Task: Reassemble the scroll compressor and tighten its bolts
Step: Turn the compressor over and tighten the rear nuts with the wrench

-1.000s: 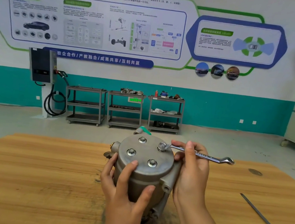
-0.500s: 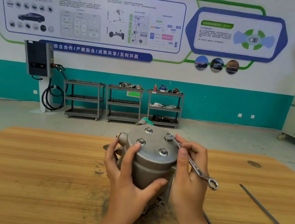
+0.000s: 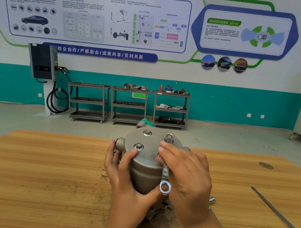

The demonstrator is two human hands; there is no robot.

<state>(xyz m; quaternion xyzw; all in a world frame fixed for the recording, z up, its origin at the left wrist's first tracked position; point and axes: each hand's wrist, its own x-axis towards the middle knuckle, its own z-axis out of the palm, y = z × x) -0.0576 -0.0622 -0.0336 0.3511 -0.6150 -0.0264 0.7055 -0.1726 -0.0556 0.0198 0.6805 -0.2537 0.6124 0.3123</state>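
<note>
- Since a second ago the wrench (image 3: pixel 165 174) has been swinging clockwise about the far-right bolt (image 3: pixel 169 136), its free ring end now pointing back at the person, just beside the left thumb
- Between the two hands the scroll compressor (image 3: pixel 144 163) is standing on end on the wooden table (image 3: pixel 40 175), cap upward, with two more cap bolts (image 3: pixel 147 132) sitting left of the wrench head
- Right hand (image 3: pixel 185 178) is curling over the wrench shank and pressing it against the cap; left hand (image 3: pixel 128 184) is wrapping the housing's near side, bracing against the turn
- Housing is looking like cast metal, heavy, rigid, smooth and rounded, so it is probably wanting a grip low round the barrel rather than on the dome, or it may be twisting under torque
- Wrench is looking thin and stiff; holding nearer its free end would be giving more leverage, though a tilted head could be slipping off the bolt
- Right of the gripping hand a small metal piece (image 3: pixel 212 199) is lying on the table, and farther right a yellow-handled tool (image 3: pixel 276 214)
</note>
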